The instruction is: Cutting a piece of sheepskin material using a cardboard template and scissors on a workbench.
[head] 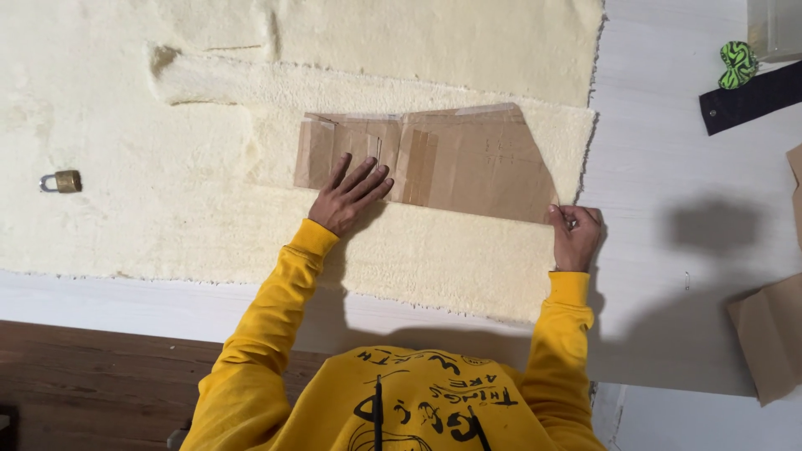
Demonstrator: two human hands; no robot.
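Observation:
A brown cardboard pattern piece, taped together from parts, lies flat on cream fleece fabric spread over a white table. My left hand presses flat on the cardboard's lower left part, fingers spread. My right hand pinches the cardboard's lower right corner at the fabric's right edge; whether it also holds a small tool I cannot tell. Both arms wear yellow sleeves.
A brass padlock rests on the fabric at the far left. A dark strap with a green clip lies at the top right. More brown paper pieces sit at the right edge.

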